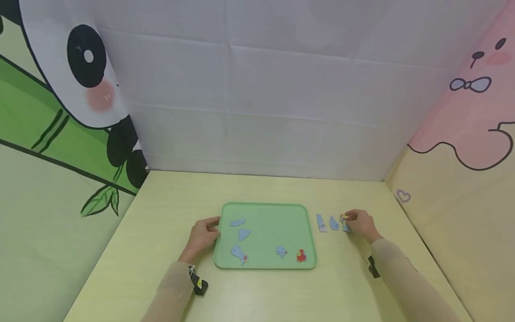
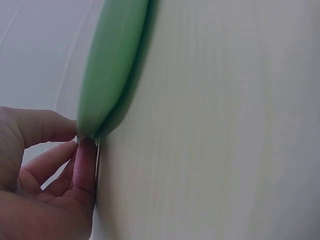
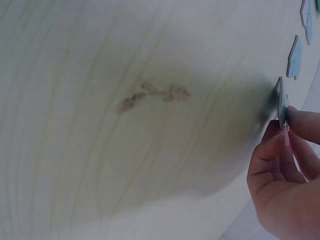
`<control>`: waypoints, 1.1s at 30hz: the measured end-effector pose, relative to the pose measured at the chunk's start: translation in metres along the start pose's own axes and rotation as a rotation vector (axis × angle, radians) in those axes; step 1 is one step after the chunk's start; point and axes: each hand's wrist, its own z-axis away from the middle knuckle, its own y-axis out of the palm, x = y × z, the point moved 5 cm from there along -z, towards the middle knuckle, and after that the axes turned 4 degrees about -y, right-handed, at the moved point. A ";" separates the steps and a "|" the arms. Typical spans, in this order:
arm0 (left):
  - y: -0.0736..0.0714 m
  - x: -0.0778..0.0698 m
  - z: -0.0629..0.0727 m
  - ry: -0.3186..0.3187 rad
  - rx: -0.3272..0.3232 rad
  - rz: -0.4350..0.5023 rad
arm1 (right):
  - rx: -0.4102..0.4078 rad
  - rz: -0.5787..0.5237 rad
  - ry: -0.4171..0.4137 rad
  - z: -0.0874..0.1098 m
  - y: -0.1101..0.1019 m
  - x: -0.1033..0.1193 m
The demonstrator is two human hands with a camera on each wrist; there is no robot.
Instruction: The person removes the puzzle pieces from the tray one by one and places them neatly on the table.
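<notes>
A green tray (image 1: 265, 228) lies on the table, and my left hand (image 1: 203, 235) grips its left rim with thumb and fingertips. The left wrist view shows the pinched tray edge (image 2: 110, 65) close up. To the right of the tray, my right hand (image 1: 361, 223) pinches a blue and yellow puzzle piece (image 1: 344, 222) between thumb and fingers. In the right wrist view this piece (image 3: 281, 102) stands on edge, tilted off the table. Two pale blue puzzle pieces, a long one (image 1: 321, 222) and a shorter one (image 1: 334, 223), lie between tray and right hand.
Several puzzle pieces lie on the tray: blue ones at the left, such as a triangular piece (image 1: 243, 234), a blue piece (image 1: 281, 251) lower right, and a red piece (image 1: 301, 255) near the corner. A white sheet (image 1: 257, 112) hangs behind the table (image 1: 181, 188); printed panels flank it.
</notes>
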 end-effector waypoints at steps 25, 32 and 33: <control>0.006 0.002 -0.004 -0.019 -0.007 -0.013 | -0.024 0.112 0.008 0.002 0.001 0.006; 0.007 0.001 -0.004 -0.024 -0.008 -0.013 | -0.029 0.144 0.000 0.001 0.000 0.008; 0.007 0.001 -0.004 -0.025 -0.010 -0.014 | -0.029 0.142 0.002 0.001 0.000 0.007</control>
